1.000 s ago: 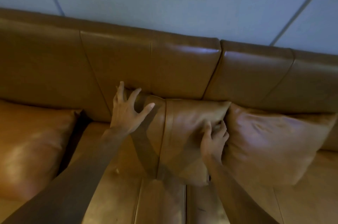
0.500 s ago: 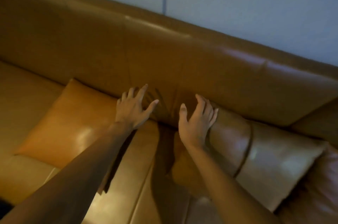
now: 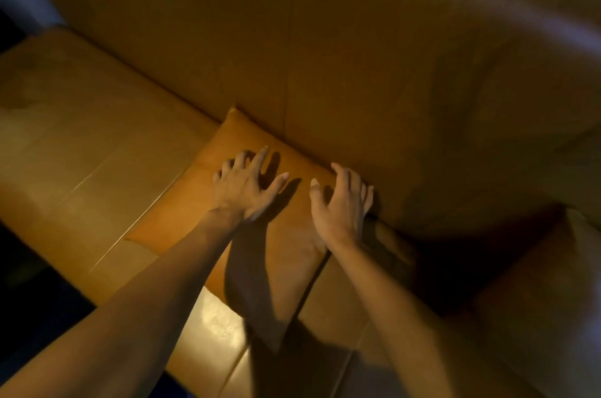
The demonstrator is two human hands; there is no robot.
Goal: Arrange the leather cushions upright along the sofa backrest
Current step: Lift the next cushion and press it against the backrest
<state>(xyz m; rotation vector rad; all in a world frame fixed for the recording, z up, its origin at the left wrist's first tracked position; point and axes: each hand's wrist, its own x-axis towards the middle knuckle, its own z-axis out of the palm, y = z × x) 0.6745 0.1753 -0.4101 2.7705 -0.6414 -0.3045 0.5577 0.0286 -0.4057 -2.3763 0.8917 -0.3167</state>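
Head view, sofa: a tan leather sofa, its broad backrest [image 3: 374,49] rising across the upper half and its seat [image 3: 81,124] stretching to the left and toward the camera
Head view, cushion: a square orange-tan leather cushion [image 3: 198,202] lies flat on the seat, one edge touching the foot of the backrest, a corner pointing toward the camera
Head view, left hand: the left hand [image 3: 244,186] is over the upper part of the cushion, its fingers [image 3: 260,157] spread wide and grasping nothing; whether the palm presses the leather I cannot tell
Head view, right hand: the right hand [image 3: 341,205] is at the cushion's far right corner beside the backrest, fingers [image 3: 353,176] loosely curved and apart, closed on nothing
Head view, arms: both bare forearms reach in from the lower edge, casting dark shadows across the cushion and seat
Head view, right edge: another tan leather shape sits in shadow at the right, too blurred to make out
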